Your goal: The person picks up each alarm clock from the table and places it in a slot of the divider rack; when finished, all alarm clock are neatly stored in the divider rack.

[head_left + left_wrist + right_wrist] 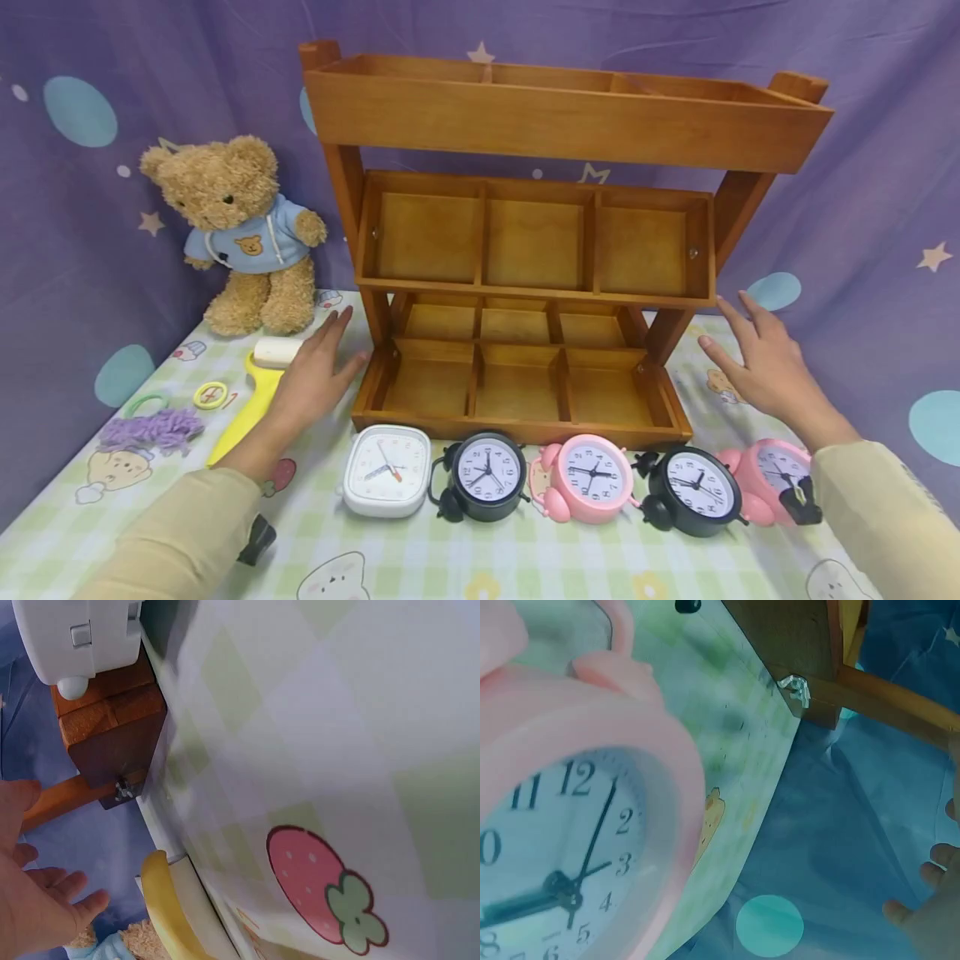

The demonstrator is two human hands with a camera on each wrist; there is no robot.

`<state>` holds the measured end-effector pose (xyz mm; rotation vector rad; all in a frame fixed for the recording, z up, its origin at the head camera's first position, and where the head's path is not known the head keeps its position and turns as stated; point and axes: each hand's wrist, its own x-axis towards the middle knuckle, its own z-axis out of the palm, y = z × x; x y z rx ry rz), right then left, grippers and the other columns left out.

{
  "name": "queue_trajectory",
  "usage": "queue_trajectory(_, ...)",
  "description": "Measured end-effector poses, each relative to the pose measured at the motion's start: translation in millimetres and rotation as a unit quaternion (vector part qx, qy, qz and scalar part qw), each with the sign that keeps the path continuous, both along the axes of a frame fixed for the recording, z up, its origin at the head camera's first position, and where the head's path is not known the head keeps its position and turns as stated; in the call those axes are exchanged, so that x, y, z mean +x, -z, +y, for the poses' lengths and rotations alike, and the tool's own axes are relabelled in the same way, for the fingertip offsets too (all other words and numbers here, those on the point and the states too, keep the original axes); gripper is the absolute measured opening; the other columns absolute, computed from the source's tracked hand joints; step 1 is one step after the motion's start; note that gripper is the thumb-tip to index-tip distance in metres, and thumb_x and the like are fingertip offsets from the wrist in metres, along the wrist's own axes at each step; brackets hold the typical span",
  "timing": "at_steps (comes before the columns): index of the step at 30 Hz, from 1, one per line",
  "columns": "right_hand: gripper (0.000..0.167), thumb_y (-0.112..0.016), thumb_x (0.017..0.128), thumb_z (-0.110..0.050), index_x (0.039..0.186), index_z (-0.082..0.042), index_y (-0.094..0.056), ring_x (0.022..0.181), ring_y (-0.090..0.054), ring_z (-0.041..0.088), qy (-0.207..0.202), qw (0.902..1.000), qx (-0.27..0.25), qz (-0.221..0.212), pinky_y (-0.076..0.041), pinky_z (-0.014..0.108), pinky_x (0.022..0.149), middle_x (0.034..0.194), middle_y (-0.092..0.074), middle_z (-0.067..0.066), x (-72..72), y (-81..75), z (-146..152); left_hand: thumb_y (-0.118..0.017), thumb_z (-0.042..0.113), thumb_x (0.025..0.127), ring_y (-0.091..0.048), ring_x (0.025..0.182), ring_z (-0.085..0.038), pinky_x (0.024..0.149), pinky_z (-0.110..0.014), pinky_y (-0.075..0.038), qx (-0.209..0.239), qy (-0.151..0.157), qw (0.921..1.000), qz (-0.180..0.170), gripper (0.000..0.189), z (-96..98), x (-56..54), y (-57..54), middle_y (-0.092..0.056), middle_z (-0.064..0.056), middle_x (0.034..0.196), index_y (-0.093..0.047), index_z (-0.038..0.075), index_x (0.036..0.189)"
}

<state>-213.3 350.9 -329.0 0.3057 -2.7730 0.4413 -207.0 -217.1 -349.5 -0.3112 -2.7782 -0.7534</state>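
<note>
A brown wooden shelf rack (pixel 562 125) with divided compartments stands at the back; the compartments facing me hold nothing. My left hand (pixel 311 379) hovers by its lower left side, fingers spread and holding nothing. By the rack's right side is my right hand (pixel 772 367), likewise spread and without an object. Several alarm clocks line up before the rack: a square white clock (pixel 388 471), a black clock (pixel 487 475), a pink clock (pixel 592 479), another black clock (pixel 693 492) and another pink clock (pixel 772 475), partly hidden by the right wrist's black strap.
Left of the rack stands a teddy bear (pixel 251 217) in a blue hoodie. A yellow lint roller (pixel 258 404) lies partly behind my left forearm. Near it are a purple scrunchie (pixel 153 429) and a yellow ring (pixel 210 395). Purple curtain (pixel 885 167) surrounds the checkered tablecloth (pixel 420 558).
</note>
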Motion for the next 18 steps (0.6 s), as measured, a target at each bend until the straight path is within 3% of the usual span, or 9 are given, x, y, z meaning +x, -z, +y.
queue_trajectory(8,0.066,-0.057,0.104,-0.032,0.155,0.001,-0.033,0.137,-0.025,0.064,-0.015,0.9982,-0.051,0.027,-0.018,0.077,0.109,0.155,-0.026,0.038,6.5,-2.5,13,-0.058,0.020,0.105,-0.051,0.127,-0.053,0.106,-0.065,-0.040,0.066,0.040,0.9963,-0.038,0.064,5.9,2.5,2.6,-0.035,-0.035,0.154,-0.028,-0.003,0.157)
queue_trajectory(12,0.061,-0.061,0.102,-0.030,0.150,0.003,-0.041,0.131,-0.033,0.063,-0.006,0.9979,-0.059,0.027,-0.026,0.078,0.102,0.148,-0.035,0.038,8.5,-4.1,19,-0.057,0.020,0.105,-0.054,0.124,-0.053,0.102,-0.064,-0.044,0.087,0.034,0.9937,-0.063,0.063,7.6,1.7,5.0,-0.044,-0.038,0.145,-0.029,-0.005,0.156)
queue_trajectory(18,0.054,-0.068,0.098,-0.027,0.141,0.002,-0.053,0.109,-0.054,0.058,0.014,0.9975,-0.068,0.013,-0.043,0.070,0.086,0.141,-0.045,0.034,13.8,-6.0,29,-0.055,0.021,0.107,-0.055,0.122,-0.053,0.099,-0.060,-0.049,0.116,0.029,0.9869,-0.109,0.061,8.2,-0.4,7.4,-0.049,-0.039,0.139,-0.029,-0.008,0.154)
